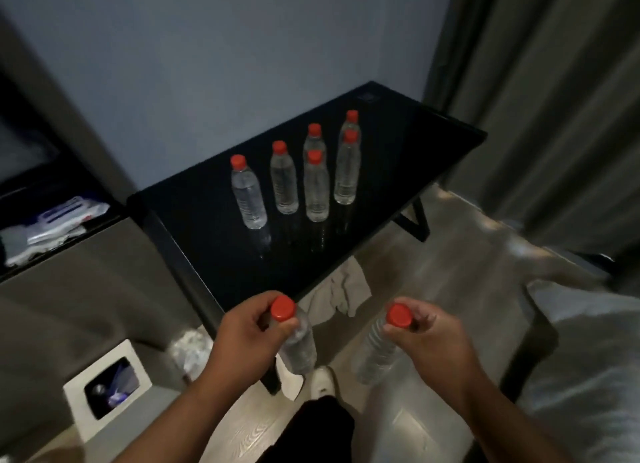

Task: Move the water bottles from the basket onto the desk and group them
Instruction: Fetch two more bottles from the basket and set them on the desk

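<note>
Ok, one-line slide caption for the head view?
Left hand and right hand each carry a red-capped bottle toward six bottles on the black desk.

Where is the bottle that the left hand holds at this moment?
In the head view, the bottle hangs by its cap from the left hand, low and left of centre, just off the desk's near edge, beside the right hand's bottle.

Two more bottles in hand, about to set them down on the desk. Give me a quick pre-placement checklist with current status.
1. Left hand grips left bottle near its cap: ok.
2. Right hand grips right bottle near its cap: ok.
3. Six standing bottles on the desk upright and grouped: ok.
4. Bare desk in front of the group for two more: ok.
5. Held bottles over the desk: not ok, short of its near edge.
6. Basket emptied: cannot tell, not in view.
</note>
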Demonstrator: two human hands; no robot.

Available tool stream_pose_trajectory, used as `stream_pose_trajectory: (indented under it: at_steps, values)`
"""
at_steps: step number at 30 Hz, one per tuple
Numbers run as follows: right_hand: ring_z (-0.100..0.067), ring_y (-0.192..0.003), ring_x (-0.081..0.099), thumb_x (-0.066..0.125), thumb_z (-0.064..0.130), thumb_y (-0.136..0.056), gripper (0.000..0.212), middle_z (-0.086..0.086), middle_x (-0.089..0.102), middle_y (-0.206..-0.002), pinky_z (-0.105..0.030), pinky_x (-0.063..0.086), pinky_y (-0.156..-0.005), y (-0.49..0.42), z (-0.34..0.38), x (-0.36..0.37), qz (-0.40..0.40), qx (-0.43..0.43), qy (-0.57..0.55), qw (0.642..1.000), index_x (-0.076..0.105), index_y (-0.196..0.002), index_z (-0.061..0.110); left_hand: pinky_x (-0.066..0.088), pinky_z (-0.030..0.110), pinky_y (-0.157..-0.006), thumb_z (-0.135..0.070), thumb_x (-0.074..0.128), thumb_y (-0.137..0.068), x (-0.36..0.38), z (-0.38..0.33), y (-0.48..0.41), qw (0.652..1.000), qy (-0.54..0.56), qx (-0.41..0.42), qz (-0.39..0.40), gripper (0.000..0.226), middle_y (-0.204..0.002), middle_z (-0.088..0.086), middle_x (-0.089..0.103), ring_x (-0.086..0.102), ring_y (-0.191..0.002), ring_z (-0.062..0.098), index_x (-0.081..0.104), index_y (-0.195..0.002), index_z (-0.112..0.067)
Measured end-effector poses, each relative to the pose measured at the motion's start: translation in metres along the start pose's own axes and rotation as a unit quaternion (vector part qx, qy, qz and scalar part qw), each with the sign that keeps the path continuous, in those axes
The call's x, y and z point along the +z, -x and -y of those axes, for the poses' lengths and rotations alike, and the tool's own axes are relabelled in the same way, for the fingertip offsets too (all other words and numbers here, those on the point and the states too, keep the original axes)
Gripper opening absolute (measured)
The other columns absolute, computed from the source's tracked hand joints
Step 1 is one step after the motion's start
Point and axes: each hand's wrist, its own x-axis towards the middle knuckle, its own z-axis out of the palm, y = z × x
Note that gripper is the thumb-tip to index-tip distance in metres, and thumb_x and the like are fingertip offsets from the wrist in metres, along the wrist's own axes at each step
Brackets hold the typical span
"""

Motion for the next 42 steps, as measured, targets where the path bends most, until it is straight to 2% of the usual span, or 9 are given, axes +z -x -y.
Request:
stream_pose_trajectory:
  at_steps: [3, 6, 10, 12, 21, 28, 33, 38, 42]
  values:
    - [0.002, -0.081, 0.067, 0.080, 0.014, -0.075, 0.031, 0.018, 0.072, -0.084, -0.010, 0.051, -0.066, -0.049, 0.015, 0.009, 0.025, -0.030, 0.065, 0.997, 0.067, -0.079, 0.042, 0.051, 0.015, -0.071, -0.007, 0.075, -0.077, -0.005, 0.015, -0.039, 0.999, 0.003, -0.009, -0.033, 0.050, -0.091, -0.023, 0.068, 0.064, -0.086, 0.000, 0.063, -0.085, -0.056]
    - [0.013, -0.084, 0.061, 0.080, 0.017, -0.074, 0.035, 0.018, 0.069, -0.079, -0.001, 0.044, -0.069, -0.098, 0.029, 0.014, 0.022, -0.069, 0.162, 0.984, 0.062, -0.084, 0.045, 0.051, 0.023, -0.075, -0.007, 0.075, -0.076, -0.007, 0.025, -0.083, 0.997, 0.022, -0.025, -0.066, 0.047, -0.091, -0.023, 0.068, 0.064, -0.087, -0.001, 0.065, -0.089, -0.051]
    - [0.005, -0.083, 0.066, 0.081, 0.014, -0.073, 0.029, 0.011, 0.072, -0.083, -0.011, 0.051, -0.067, -0.152, 0.046, 0.021, 0.049, -0.047, 0.172, 0.983, 0.069, -0.090, 0.035, 0.044, 0.015, -0.072, -0.006, 0.075, -0.076, -0.012, 0.024, -0.135, 0.994, 0.049, -0.035, -0.086, 0.052, -0.090, -0.028, 0.067, 0.063, -0.087, -0.005, 0.064, -0.084, -0.057]
    - [0.004, -0.085, 0.066, 0.081, 0.010, -0.072, 0.032, 0.010, 0.072, -0.085, -0.010, 0.051, -0.071, -0.179, 0.052, 0.029, 0.050, -0.056, 0.170, 0.983, 0.070, -0.094, 0.030, 0.045, 0.016, -0.072, -0.005, 0.076, -0.075, -0.016, 0.030, -0.159, 0.993, 0.057, -0.041, -0.096, 0.041, -0.090, -0.022, 0.070, 0.065, -0.085, -0.002, 0.069, -0.084, -0.045]
    - [-0.001, -0.089, 0.064, 0.080, 0.020, -0.072, 0.034, 0.014, 0.068, -0.093, -0.017, 0.048, -0.082, -0.266, 0.082, 0.080, 0.138, -0.118, 0.239, 0.954, 0.065, -0.096, 0.038, 0.048, 0.021, -0.073, -0.015, 0.077, -0.075, -0.038, 0.054, -0.203, 0.982, 0.008, -0.065, -0.176, 0.031, -0.090, -0.018, 0.070, 0.065, -0.083, -0.001, 0.066, -0.089, -0.041]
    - [0.004, -0.088, 0.064, 0.080, 0.014, -0.072, 0.037, 0.015, 0.070, -0.089, -0.010, 0.046, -0.077, -0.299, 0.097, 0.114, 0.216, -0.158, 0.195, 0.943, 0.063, -0.086, 0.044, 0.041, 0.002, -0.067, -0.012, 0.079, -0.074, -0.045, 0.059, -0.200, 0.965, -0.054, -0.081, -0.245, 0.041, -0.090, -0.026, 0.065, 0.061, -0.080, -0.005, 0.061, -0.080, -0.048]
    - [0.021, -0.095, 0.055, 0.081, 0.014, -0.070, 0.052, 0.024, 0.063, -0.099, 0.003, 0.037, -0.079, -0.307, 0.089, 0.114, 0.256, -0.177, 0.213, 0.926, 0.053, -0.096, 0.049, 0.047, 0.018, -0.088, -0.023, 0.081, -0.068, -0.038, 0.074, -0.208, 0.968, -0.043, -0.088, -0.230, 0.057, -0.105, -0.024, 0.062, 0.061, -0.101, -0.001, 0.054, -0.102, -0.059]
    - [0.030, -0.098, 0.048, 0.082, 0.008, -0.068, 0.073, 0.031, 0.053, -0.109, 0.007, 0.034, -0.081, -0.309, 0.070, 0.119, 0.307, -0.131, 0.204, 0.920, 0.041, -0.115, 0.048, 0.039, 0.014, -0.086, -0.015, 0.090, -0.056, -0.024, 0.091, -0.218, 0.965, -0.051, -0.134, -0.217, 0.086, -0.108, -0.022, 0.054, 0.054, -0.104, -0.003, 0.043, -0.102, -0.070]
    - [0.023, -0.082, 0.054, 0.077, 0.001, -0.071, 0.059, 0.022, 0.059, -0.092, 0.003, 0.038, -0.073, -0.316, 0.074, 0.127, 0.290, -0.136, 0.196, 0.927, 0.047, -0.093, 0.047, 0.036, 0.010, -0.085, -0.013, 0.089, -0.058, -0.021, 0.099, -0.220, 0.959, -0.056, -0.143, -0.237, 0.082, -0.110, -0.014, 0.057, 0.056, -0.101, 0.000, 0.043, -0.101, -0.067]
